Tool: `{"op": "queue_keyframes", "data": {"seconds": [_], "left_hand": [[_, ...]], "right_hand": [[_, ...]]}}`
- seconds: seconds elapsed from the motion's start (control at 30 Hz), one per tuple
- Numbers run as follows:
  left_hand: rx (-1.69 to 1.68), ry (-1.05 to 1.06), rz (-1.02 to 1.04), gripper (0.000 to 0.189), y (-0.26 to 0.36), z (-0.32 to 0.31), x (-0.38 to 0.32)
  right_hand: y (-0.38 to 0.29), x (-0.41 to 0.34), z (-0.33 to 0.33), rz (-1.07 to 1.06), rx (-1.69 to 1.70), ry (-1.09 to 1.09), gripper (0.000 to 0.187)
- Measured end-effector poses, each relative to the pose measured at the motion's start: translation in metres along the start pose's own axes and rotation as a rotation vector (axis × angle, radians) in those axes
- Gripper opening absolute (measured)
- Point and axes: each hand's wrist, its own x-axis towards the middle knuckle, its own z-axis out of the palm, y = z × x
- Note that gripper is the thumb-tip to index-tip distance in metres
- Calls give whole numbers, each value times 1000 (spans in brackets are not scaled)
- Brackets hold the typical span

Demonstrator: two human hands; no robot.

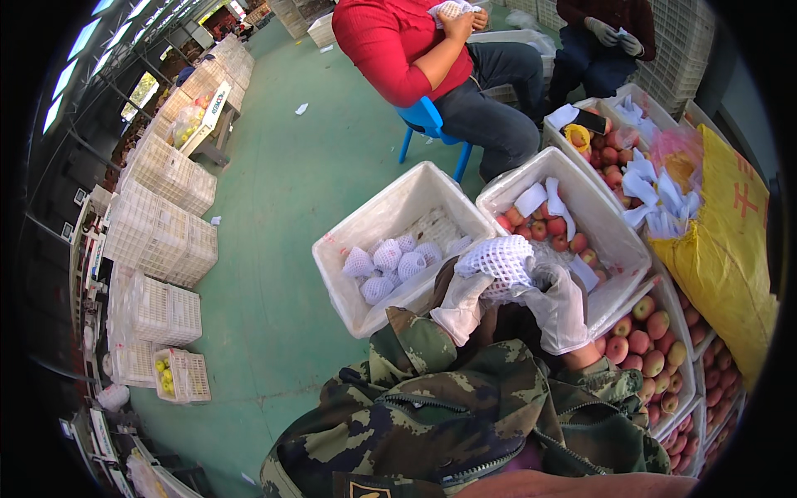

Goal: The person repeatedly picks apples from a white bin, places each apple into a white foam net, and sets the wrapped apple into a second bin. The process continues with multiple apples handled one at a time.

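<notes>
My left hand and my right hand, both in pale work gloves, hold a white foam mesh sleeve between them. Whether fruit is inside the sleeve cannot be told. Left of my hands, a white plastic crate contains several fruits in foam sleeves. Beyond my right hand, a second crate holds bare red apples, with folded white sleeves and clear plastic film lying on them.
A yellow woven sack with flat white sleeves leans over apple crates at right. A co-worker in red sits on a blue chair ahead; another person sits farther right. Stacked crates line the left side.
</notes>
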Motion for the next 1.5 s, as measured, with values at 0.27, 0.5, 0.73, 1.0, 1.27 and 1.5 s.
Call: {"op": "queue_keyframes", "data": {"seconds": [0.27, 0.5, 0.73, 1.0, 1.27, 1.5], "left_hand": [[227, 123, 76, 63, -4, -4, 5], [155, 68, -25, 72, 4, 0, 5], [547, 42, 45, 82, 0, -12, 10], [486, -156, -67, 80, 13, -3, 8], [-6, 37, -199, 78, 3, -14, 0], [-271, 150, -195, 76, -1, -4, 7]], "right_hand": [[13, -2, -1, -163, -50, 105, 26], [11, -2, -3, -110, -35, 38, 23], [0, -2, -23, -140, 35, -71, 24], [-21, 7, -31, -344, -18, -71, 19], [-19, 0, -24, -461, -155, -65, 31], [-10, 3, -15, -207, 48, 117, 56]]}}
